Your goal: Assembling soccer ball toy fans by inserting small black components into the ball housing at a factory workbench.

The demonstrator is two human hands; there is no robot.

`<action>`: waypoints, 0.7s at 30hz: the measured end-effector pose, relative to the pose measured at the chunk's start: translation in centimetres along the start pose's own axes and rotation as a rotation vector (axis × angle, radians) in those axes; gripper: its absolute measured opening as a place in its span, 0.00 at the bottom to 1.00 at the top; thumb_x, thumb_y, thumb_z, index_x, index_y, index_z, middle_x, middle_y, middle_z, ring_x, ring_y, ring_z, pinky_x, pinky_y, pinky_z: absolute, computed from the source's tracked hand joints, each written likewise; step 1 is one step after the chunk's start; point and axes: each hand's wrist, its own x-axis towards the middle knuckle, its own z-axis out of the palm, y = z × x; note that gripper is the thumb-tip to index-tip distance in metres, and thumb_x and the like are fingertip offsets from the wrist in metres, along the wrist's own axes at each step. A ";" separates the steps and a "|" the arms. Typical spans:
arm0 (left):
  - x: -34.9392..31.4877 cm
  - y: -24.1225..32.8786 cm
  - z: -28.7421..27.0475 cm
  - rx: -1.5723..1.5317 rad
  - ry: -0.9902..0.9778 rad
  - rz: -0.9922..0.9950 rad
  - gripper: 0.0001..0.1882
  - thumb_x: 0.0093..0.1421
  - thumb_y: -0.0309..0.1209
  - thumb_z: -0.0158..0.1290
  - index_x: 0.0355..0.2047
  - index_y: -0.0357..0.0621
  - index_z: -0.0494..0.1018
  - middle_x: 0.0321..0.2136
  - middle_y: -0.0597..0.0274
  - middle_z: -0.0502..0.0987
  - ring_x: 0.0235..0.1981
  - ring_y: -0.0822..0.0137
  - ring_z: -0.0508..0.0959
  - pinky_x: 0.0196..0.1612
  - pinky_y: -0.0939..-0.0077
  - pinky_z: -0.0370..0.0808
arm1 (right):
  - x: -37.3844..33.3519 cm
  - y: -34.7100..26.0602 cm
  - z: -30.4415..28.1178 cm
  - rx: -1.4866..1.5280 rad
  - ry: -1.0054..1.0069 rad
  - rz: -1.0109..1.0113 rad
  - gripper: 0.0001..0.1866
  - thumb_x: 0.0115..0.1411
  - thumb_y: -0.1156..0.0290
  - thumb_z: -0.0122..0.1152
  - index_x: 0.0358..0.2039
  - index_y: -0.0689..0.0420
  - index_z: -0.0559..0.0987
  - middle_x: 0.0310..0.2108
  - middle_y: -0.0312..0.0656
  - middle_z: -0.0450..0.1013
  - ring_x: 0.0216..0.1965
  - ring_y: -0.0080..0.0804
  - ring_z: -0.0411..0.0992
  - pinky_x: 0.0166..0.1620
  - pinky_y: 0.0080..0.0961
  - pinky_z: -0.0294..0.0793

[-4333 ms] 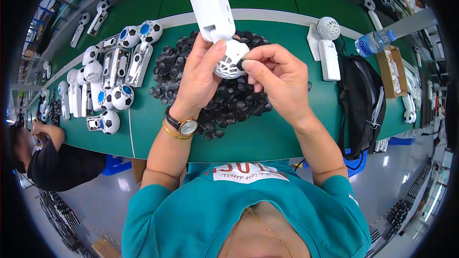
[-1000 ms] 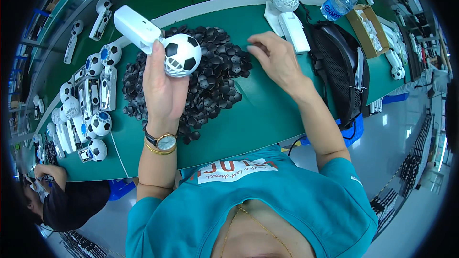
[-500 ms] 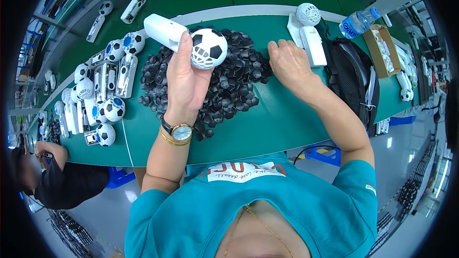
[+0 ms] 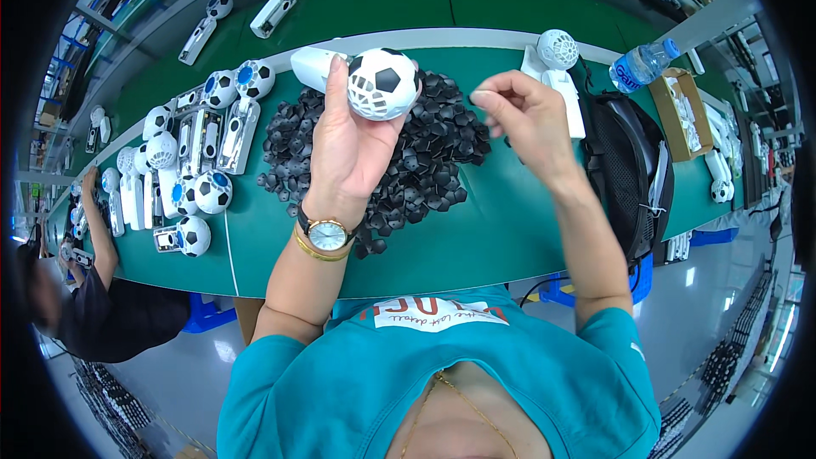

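Over the pile of black pieces (image 4: pixel 289 132), the left hand (image 4: pixel 353 153) grips a white fan (image 4: pixel 374 87), its handle (image 4: pixel 313 66) partly hidden behind the thumb and ball-shaped head. Right of the pile, the right hand (image 4: pixel 537 126) curls half-closed; whether it pinches anything is unclear.

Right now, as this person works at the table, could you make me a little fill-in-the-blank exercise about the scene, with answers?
1. The black-and-white ball is held in the person's ____ hand.
2. The heaped loose pieces on the table are ____ in colour.
3. The plastic bottle has a ____ cap.
4. Strapped on beside the gold bracelet is a ____.

Missing words: left; black; blue; watch.
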 end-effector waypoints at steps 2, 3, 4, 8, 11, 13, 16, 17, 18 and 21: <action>0.1 -0.2 0.6 -0.022 -0.015 -0.034 0.23 0.67 0.46 0.45 0.50 0.38 0.65 0.46 0.53 0.74 0.49 0.59 0.75 0.50 0.62 0.75 | -1.0 -1.9 1.9 0.583 0.068 -0.135 0.07 0.59 0.75 0.62 0.35 0.66 0.77 0.25 0.36 0.75 0.26 0.16 0.73 0.28 0.15 0.74; 0.1 -0.1 0.7 -0.040 -0.025 -0.061 0.23 0.67 0.47 0.44 0.50 0.38 0.65 0.47 0.52 0.73 0.49 0.58 0.74 0.50 0.61 0.75 | -1.2 -2.6 3.0 0.586 0.067 -0.138 0.07 0.59 0.75 0.62 0.35 0.66 0.77 0.25 0.36 0.75 0.26 0.16 0.73 0.28 0.15 0.74; 0.1 0.0 0.8 -0.058 -0.036 -0.087 0.24 0.68 0.48 0.42 0.50 0.38 0.65 0.47 0.52 0.73 0.48 0.57 0.74 0.50 0.60 0.75 | -1.4 -3.2 4.2 0.647 0.094 -0.163 0.07 0.59 0.75 0.62 0.35 0.65 0.76 0.26 0.37 0.75 0.27 0.17 0.73 0.29 0.15 0.75; -0.2 0.3 0.5 -0.115 -0.236 -0.198 0.27 0.68 0.51 0.38 0.50 0.38 0.65 0.48 0.50 0.72 0.47 0.57 0.74 0.52 0.59 0.74 | -1.4 -3.3 6.4 0.665 0.192 -0.264 0.06 0.58 0.76 0.63 0.33 0.64 0.76 0.27 0.38 0.76 0.28 0.19 0.74 0.32 0.15 0.75; -0.4 -0.1 1.2 -0.086 -0.155 -0.150 0.28 0.68 0.52 0.37 0.50 0.38 0.65 0.48 0.49 0.72 0.48 0.57 0.73 0.53 0.60 0.73 | -1.1 -2.8 6.9 0.462 0.270 -0.361 0.07 0.58 0.76 0.64 0.32 0.63 0.75 0.28 0.39 0.76 0.29 0.20 0.75 0.32 0.16 0.75; -0.4 -0.3 1.5 -0.074 -0.114 -0.124 0.28 0.68 0.53 0.37 0.50 0.38 0.65 0.48 0.48 0.72 0.48 0.57 0.73 0.54 0.61 0.72 | -0.9 -2.8 7.1 0.328 0.365 -0.461 0.08 0.58 0.75 0.64 0.32 0.63 0.74 0.28 0.39 0.76 0.28 0.21 0.74 0.32 0.17 0.75; -0.4 -0.5 1.5 -0.133 -0.118 -0.143 0.29 0.68 0.53 0.37 0.50 0.38 0.65 0.47 0.48 0.72 0.49 0.57 0.72 0.55 0.63 0.71 | -0.7 -2.6 7.6 0.272 0.421 -0.503 0.08 0.58 0.74 0.64 0.31 0.62 0.73 0.28 0.38 0.75 0.28 0.21 0.72 0.32 0.18 0.74; -0.5 -0.5 1.5 -0.134 -0.119 -0.141 0.29 0.68 0.53 0.37 0.50 0.38 0.65 0.47 0.48 0.72 0.49 0.57 0.72 0.55 0.63 0.71 | -0.7 -2.5 7.8 0.285 0.431 -0.492 0.09 0.58 0.74 0.64 0.31 0.62 0.72 0.28 0.38 0.74 0.28 0.21 0.72 0.32 0.19 0.73; -0.5 -0.5 1.6 -0.144 -0.112 -0.142 0.29 0.68 0.53 0.36 0.50 0.38 0.65 0.47 0.48 0.72 0.49 0.57 0.72 0.55 0.63 0.71 | -0.7 -2.5 8.0 0.298 0.441 -0.481 0.09 0.59 0.73 0.64 0.31 0.62 0.72 0.28 0.38 0.74 0.28 0.21 0.71 0.32 0.19 0.73; -0.6 -0.5 1.7 -0.164 -0.099 -0.143 0.29 0.68 0.53 0.36 0.50 0.38 0.66 0.47 0.48 0.72 0.49 0.57 0.72 0.55 0.63 0.71 | -0.9 -3.0 8.6 0.331 0.468 -0.457 0.09 0.59 0.73 0.64 0.31 0.61 0.72 0.28 0.37 0.73 0.28 0.21 0.70 0.33 0.19 0.72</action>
